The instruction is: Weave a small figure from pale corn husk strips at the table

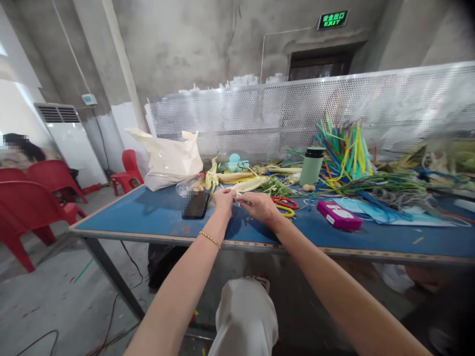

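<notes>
Both hands meet just above the near part of the blue table point(148, 210), their fingertips almost touching. The left hand point(224, 199), below a gold bracelet point(210, 239) on the wrist, has thumb and fingers closed in a pinch on a small pale piece point(238, 196). The right hand point(257, 205) is pinched closed on it from the other side, so the piece lies between the two sets of fingertips, with only a little of it showing (its exact shape is too small to tell).

A pale yellow husk point(253, 185) lies just beyond the fingertips, with green leaves point(276, 186) beside it. A dark phone point(196, 205) lies flat to the left of the left hand. Near the right hand are a red loop point(291, 202) and a yellow loop point(288, 214); farther right sits a purple box point(339, 215). A green tumbler point(310, 169) stands upright behind the loops, and a white bag point(172, 160) sits at the left of the table
</notes>
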Motion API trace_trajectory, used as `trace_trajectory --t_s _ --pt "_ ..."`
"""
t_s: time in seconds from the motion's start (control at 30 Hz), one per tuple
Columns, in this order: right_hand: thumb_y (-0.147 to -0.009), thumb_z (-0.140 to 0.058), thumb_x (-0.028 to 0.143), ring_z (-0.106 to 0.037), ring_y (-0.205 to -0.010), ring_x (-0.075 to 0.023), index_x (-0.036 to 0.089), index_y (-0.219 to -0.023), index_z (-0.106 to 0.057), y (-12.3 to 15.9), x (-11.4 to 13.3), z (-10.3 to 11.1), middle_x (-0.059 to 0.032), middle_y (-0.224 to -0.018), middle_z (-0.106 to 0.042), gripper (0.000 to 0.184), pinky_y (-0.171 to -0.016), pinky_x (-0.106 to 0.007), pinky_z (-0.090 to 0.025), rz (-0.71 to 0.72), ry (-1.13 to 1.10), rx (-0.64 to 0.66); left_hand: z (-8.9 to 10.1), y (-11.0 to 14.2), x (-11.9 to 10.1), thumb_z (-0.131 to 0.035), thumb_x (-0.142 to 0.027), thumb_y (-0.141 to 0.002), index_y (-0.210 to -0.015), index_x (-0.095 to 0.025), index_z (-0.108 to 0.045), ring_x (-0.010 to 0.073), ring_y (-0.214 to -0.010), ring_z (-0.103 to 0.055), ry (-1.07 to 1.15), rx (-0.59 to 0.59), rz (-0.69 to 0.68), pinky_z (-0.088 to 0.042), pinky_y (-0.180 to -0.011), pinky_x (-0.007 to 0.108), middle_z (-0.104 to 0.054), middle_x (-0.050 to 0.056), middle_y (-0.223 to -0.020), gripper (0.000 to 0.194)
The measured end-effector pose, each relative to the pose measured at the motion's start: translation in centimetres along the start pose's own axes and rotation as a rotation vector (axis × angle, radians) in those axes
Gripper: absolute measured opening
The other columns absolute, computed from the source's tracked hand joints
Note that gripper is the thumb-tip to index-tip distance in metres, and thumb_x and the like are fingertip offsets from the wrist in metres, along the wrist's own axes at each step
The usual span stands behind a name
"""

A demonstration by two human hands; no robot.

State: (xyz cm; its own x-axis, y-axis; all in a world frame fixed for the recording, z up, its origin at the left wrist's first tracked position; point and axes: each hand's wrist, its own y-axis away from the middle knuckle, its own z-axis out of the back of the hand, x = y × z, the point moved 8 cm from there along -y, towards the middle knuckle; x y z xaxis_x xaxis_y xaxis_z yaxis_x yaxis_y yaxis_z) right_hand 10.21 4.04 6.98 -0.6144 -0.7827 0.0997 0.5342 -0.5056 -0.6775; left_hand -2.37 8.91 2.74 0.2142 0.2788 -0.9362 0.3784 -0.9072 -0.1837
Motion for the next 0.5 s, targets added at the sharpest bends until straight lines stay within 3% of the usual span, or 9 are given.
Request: trace_trajectory --t_s 0.13,0.3,0.4,0.5 --pt "-0.093 -0.056 0.025 -0.061 -0.078 -0.0163 0.024 -0.094 -0.076 -0.2 1.1 0.5 -0.0067 -0.089 -0.068 0.02 -0.063 -0.024 -0.041 0.084 0.203 -0.062 -0.3 -0.1 0.0 -0.063 -0.01 -0.053 -0.047 -0.015 -0.056 0.005 -0.043 -0.035 -0.019 0.046 -0.054 -0.026 -0.044 0.019 -0.046 -0.005 -0.044 0.01" --pt "-0.088 -0.061 0.024 -0.057 -0.081 -0.0183 0.019 -0.075 -0.071 -0.5 0.5 1.5 -0.0065 -0.082 -0.065 0.017 -0.076 -0.029 -0.043 0.091 0.052 -0.238 -0.6 0.2 -0.2 -0.068 -0.013 -0.055 -0.05 -0.015 -0.06 0.0063 -0.043 -0.039 -0.046 0.088 -0.058 -0.029 -0.046 0.021 -0.05 -0.004 -0.046 0.01" --pt "-0.086 -0.061 0.029 -0.055 -0.07 -0.0164 0.018 -0.069 -0.066 -0.6 -1.7 1.7 -0.0032 -0.069 -0.062 0.021 -0.07 -0.028 -0.042 -0.074 -0.129 -0.29 -1.0 0.6 -0.5 -0.072 -0.016 -0.056 -0.055 -0.014 -0.064 0.0078 -0.047 -0.043 -0.049 0.141 -0.071 -0.033 -0.049 0.022 -0.053 -0.003 -0.048 0.008" --pt "-0.083 -0.06 0.036 -0.046 -0.056 -0.0131 0.018 -0.063 -0.061 -0.3 -3.8 1.4 0.001 -0.056 -0.053 0.027 -0.057 -0.026 -0.036 -0.286 -0.267 -0.25 -1.4 0.9 -0.7 -0.076 -0.019 -0.057 -0.059 -0.014 -0.068 0.0097 -0.053 -0.048 -0.039 0.2 -0.071 -0.034 -0.051 0.022 -0.058 0.0 -0.054 0.01"
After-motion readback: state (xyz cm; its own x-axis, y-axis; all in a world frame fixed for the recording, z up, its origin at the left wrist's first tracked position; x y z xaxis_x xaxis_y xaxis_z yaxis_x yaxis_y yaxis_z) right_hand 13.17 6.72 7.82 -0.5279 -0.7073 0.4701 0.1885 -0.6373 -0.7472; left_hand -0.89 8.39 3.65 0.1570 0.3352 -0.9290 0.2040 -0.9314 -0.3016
